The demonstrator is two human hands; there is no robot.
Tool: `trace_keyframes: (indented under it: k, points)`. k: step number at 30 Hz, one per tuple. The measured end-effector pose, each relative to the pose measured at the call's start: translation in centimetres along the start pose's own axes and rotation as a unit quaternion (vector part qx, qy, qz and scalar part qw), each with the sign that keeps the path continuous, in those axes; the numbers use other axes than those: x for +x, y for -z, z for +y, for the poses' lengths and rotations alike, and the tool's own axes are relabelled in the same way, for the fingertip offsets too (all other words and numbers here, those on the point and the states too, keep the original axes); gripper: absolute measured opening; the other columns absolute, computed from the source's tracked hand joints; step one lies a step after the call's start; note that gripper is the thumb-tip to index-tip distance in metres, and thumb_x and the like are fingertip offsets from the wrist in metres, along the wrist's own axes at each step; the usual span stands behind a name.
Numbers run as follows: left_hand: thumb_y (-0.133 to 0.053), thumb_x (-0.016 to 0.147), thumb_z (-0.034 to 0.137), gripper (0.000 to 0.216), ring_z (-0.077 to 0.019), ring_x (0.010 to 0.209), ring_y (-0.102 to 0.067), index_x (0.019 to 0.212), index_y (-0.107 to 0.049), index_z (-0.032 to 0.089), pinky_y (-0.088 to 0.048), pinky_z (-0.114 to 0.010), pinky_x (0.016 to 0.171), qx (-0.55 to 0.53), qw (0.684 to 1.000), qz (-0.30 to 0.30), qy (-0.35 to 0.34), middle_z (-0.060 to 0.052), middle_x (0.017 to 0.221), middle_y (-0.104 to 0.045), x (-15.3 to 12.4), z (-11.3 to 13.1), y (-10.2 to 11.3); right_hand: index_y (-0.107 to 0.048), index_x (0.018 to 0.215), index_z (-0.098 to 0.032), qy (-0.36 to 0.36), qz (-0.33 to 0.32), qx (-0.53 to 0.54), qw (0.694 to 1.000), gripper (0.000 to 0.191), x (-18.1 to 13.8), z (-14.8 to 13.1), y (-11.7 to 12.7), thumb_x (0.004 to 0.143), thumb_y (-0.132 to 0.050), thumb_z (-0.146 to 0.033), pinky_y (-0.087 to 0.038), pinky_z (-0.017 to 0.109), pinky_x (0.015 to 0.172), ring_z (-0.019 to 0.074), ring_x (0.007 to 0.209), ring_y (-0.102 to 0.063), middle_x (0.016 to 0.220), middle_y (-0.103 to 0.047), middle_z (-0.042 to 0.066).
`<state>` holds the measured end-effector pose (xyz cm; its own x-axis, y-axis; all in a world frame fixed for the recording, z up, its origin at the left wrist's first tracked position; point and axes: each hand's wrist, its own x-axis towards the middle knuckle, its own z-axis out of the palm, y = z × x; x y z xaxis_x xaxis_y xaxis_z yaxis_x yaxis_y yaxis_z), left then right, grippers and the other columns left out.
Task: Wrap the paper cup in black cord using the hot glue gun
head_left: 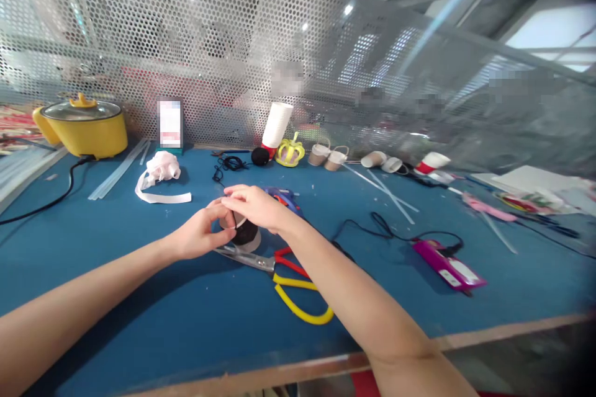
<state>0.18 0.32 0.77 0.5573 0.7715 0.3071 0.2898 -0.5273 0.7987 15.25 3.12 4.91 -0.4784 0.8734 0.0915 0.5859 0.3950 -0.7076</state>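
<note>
A small paper cup (252,243), its side partly wrapped in black cord (244,233), is between my two hands above the blue table. My left hand (205,232) curls closed around the cup's left side, with a strand of cord by its fingers. My right hand (256,206) bends over the cup's top and far side, fingers together at the cord; its thumb is hidden. From the fingertips the cord leads back to a loose tangle (231,164) and a black ball of cord (260,156). Large scissors (265,262) with red and yellow handles lie just below, partly behind my right forearm.
A yellow electric pot (100,130) stands back left, near a crumpled white strip (161,169) and a phone (170,124). Behind are stacked paper cups (278,124), a yellow crown-shaped basket (290,152) and small cup baskets (319,154). A purple power strip (447,265) with cables lies right.
</note>
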Motion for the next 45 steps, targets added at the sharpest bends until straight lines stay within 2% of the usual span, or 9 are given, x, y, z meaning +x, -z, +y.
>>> trace_keyframes:
  k: [2, 5, 10, 15, 21, 32, 36, 40, 45]
  points:
    - [-0.051, 0.075, 0.022, 0.012, -0.0233, 0.106, -0.047, 0.066, -0.046, 0.017, -0.036, -0.038, 0.091, -0.024, 1.000, 0.000, -0.013, -0.007, 0.092, -0.058, 0.1, -0.4, 0.1, -0.063, 0.062, -0.015, -0.012, 0.040, 0.059, 0.997, 0.022, -0.4, 0.3, 0.2, 0.077, -0.051, -0.025, -0.039, 0.030, 0.086, 0.0184, 0.102, -0.054, 0.113, -0.057, 0.009]
    - [-0.052, 0.077, 0.025, 0.013, -0.0251, 0.127, -0.031, 0.068, -0.048, 0.017, -0.023, -0.042, 0.102, -0.083, 0.996, 0.007, -0.009, -0.010, 0.117, -0.056, 0.3, -1.2, 0.3, -0.063, 0.069, -0.015, -0.012, 0.097, 0.135, 0.986, 0.017, -1.6, 1.0, 0.7, 0.077, -0.051, -0.025, -0.039, 0.029, 0.087, 0.0156, 0.100, -0.055, 0.114, -0.056, 0.008]
    - [-0.053, 0.078, 0.030, 0.017, -0.0252, 0.125, -0.036, 0.071, -0.048, 0.016, -0.024, -0.044, 0.103, -0.173, 0.985, -0.001, 0.028, -0.014, 0.128, -0.049, 0.3, -1.9, 0.5, -0.057, 0.071, -0.017, -0.019, 0.149, 0.157, 0.976, 0.014, -3.6, 2.4, 0.9, 0.074, -0.055, -0.031, -0.041, 0.028, 0.084, 0.0136, 0.092, -0.056, 0.108, -0.058, 0.006]
    - [-0.054, 0.078, 0.031, 0.018, -0.0239, 0.126, -0.036, 0.071, -0.048, 0.016, -0.022, -0.045, 0.104, -0.186, 0.982, 0.001, 0.030, -0.015, 0.129, -0.049, 0.3, -1.7, 0.3, -0.052, 0.067, -0.017, -0.027, 0.179, 0.160, 0.970, 0.017, -3.6, 3.7, 0.5, 0.073, -0.054, -0.033, -0.041, 0.028, 0.082, 0.0127, 0.089, -0.056, 0.104, -0.060, 0.005]
    - [-0.055, 0.078, 0.028, 0.016, -0.0248, 0.127, -0.034, 0.072, -0.045, 0.017, -0.022, -0.045, 0.104, -0.198, 0.980, -0.013, 0.023, -0.014, 0.129, -0.049, 0.2, -1.6, 0.2, -0.052, 0.069, -0.017, -0.013, 0.181, 0.151, 0.972, 0.017, -3.0, 4.3, 0.2, 0.075, -0.053, -0.033, -0.042, 0.028, 0.081, 0.0132, 0.088, -0.056, 0.101, -0.061, 0.006]
    - [-0.059, 0.074, 0.027, 0.018, -0.0276, 0.127, -0.034, 0.072, -0.045, 0.016, -0.023, -0.046, 0.103, -0.251, 0.967, -0.020, 0.034, -0.014, 0.134, -0.042, 0.2, -1.1, 0.1, -0.048, 0.070, -0.018, -0.044, 0.162, 0.239, 0.956, 0.024, -2.3, 5.5, -1.1, 0.070, -0.058, -0.040, -0.048, 0.030, 0.075, 0.0133, 0.079, -0.059, 0.096, -0.062, 0.006]
    - [-0.060, 0.072, 0.029, 0.021, -0.0292, 0.126, -0.034, 0.070, -0.044, 0.016, -0.024, -0.048, 0.102, -0.268, 0.962, -0.025, 0.042, -0.015, 0.134, -0.042, 0.3, -0.9, 0.1, -0.050, 0.074, -0.019, -0.051, 0.156, 0.229, 0.960, 0.027, -2.2, 5.6, -1.3, 0.070, -0.057, -0.044, -0.047, 0.030, 0.074, 0.0144, 0.077, -0.060, 0.085, -0.063, 0.003]
    - [-0.059, 0.073, 0.027, 0.021, -0.0295, 0.127, -0.034, 0.069, -0.042, 0.016, -0.024, -0.049, 0.102, -0.277, 0.960, -0.026, 0.037, -0.014, 0.135, -0.041, 0.2, -1.2, 0.1, -0.048, 0.072, -0.019, -0.064, 0.138, 0.238, 0.959, 0.026, -2.2, 5.3, -1.4, 0.071, -0.056, -0.044, -0.047, 0.027, 0.067, 0.0124, 0.068, -0.057, 0.071, -0.057, -0.001]
    - [-0.059, 0.074, 0.023, 0.017, -0.0250, 0.129, -0.031, 0.071, -0.043, 0.017, -0.022, -0.045, 0.105, -0.217, 0.976, -0.020, 0.010, -0.012, 0.135, -0.043, 0.2, -1.5, -0.3, -0.046, 0.072, -0.020, -0.069, 0.134, 0.223, 0.963, 0.025, -2.3, 5.3, -1.5, 0.073, -0.053, -0.044, -0.046, 0.025, 0.061, 0.0114, 0.062, -0.053, 0.065, -0.052, -0.003]
